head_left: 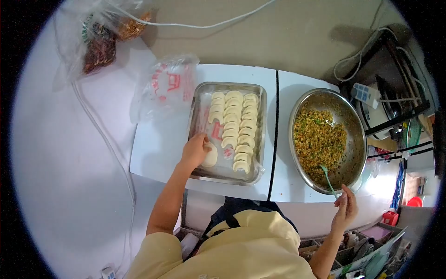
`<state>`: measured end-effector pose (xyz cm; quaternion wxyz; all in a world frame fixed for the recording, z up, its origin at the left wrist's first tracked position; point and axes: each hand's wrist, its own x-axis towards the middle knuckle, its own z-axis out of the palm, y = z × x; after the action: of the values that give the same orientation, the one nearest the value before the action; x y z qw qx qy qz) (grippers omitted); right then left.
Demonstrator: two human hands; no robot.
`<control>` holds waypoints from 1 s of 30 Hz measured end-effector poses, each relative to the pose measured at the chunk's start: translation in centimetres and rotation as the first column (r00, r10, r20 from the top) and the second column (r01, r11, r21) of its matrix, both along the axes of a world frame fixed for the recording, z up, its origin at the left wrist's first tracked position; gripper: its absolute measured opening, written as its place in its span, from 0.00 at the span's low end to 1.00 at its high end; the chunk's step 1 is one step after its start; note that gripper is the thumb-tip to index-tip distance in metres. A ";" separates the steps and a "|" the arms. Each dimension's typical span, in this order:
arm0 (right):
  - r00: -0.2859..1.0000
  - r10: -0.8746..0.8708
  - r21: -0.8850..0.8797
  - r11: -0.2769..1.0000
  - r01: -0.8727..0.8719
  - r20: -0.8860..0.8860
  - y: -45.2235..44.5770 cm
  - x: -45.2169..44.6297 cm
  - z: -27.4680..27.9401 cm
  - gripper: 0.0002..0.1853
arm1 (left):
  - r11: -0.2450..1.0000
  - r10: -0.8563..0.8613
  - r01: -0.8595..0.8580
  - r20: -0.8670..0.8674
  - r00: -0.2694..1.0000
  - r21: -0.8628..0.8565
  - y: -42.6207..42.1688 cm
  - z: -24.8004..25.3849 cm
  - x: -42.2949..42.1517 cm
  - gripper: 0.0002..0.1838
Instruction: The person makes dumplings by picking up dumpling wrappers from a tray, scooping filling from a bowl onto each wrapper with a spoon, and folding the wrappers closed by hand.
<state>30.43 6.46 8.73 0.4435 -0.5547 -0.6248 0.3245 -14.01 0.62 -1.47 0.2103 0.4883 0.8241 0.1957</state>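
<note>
My left hand (pixel 195 149) is closed, fingertips pinching the edge of a round dumpling wrapper (pixel 211 156) at the lower left of a metal tray (pixel 227 180). Several folded dumplings (pixel 233 111) lie in three columns on the tray, over a plastic bag with red print. To the right stands a large steel bowl (pixel 355 160) of chopped filling (pixel 318 139). A pale green spoon (pixel 328 180) leans in that filling, its head partly buried. At the bowl's near rim, my right hand (pixel 345 210) has its fingers closed at the end of the spoon's handle.
A crumpled plastic bag (pixel 165 86) lies left of the tray on the white tabletop (pixel 155 149). Bags of dried food (pixel 100 51) are at the upper left. On the right are a black rack (pixel 399 121) and a power strip (pixel 367 94) with cables.
</note>
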 end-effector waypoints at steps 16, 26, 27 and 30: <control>0.975 -0.043 -0.005 0.999 0.045 0.220 3.1 6.6 -1.1 0.12 | 0.968 -0.168 0.178 -0.070 0.983 0.178 -2.9 1.9 -0.1 0.04; 0.778 0.345 -0.086 0.931 -0.355 0.526 3.5 4.7 -0.6 0.26 | 0.829 -0.138 -0.513 0.970 0.199 0.223 -5.8 1.5 2.3 0.11; 0.776 0.328 -0.085 0.938 -0.337 0.539 3.6 4.5 -0.7 0.26 | 0.792 -0.172 -0.590 0.985 0.025 0.153 -4.8 2.5 4.0 0.12; 0.737 0.365 -0.037 0.907 -0.420 0.569 4.3 4.3 -1.4 0.19 | 0.757 -0.220 -0.652 0.924 -0.312 -0.039 -2.5 3.8 9.1 0.15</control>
<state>34.75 10.74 7.30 0.1860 -0.4593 -0.8447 0.2023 -4.93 -1.91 2.38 0.5763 -0.0148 0.3083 0.7567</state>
